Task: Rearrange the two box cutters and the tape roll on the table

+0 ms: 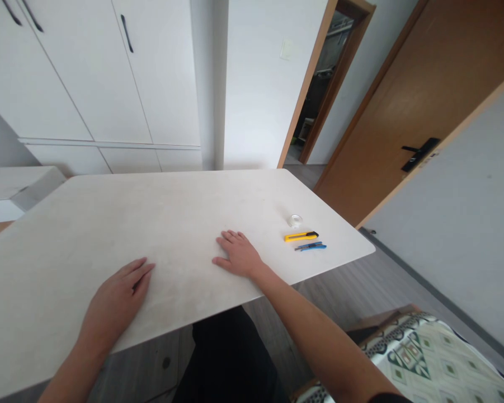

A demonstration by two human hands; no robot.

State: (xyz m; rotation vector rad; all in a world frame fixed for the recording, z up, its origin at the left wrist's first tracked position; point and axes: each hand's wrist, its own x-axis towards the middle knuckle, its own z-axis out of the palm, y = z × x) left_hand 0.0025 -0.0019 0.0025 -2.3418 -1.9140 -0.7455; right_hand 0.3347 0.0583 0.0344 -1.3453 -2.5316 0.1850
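My right hand [237, 254] lies palm down on the white table [172, 207], its fingers spread and nothing under them that I can see. To its right is a yellow utility knife [301, 237] with a black end. Just nearer to me lies a slim blue tool [310, 246] with metal parts, too small to name surely. Beyond the knife sits a roll of clear tape [295, 221]. My left hand [117, 299] rests on the table at the left, fingers stretched forward and thumb slightly apart from them; no object shows in it.
A white box [20, 187] stands past the table's left end. White cabinets [109, 84] line the back. At the right are a brown door [423, 84] and, lower down, a seat with a patterned cover [440, 358]. The table's near edge runs under my forearms.
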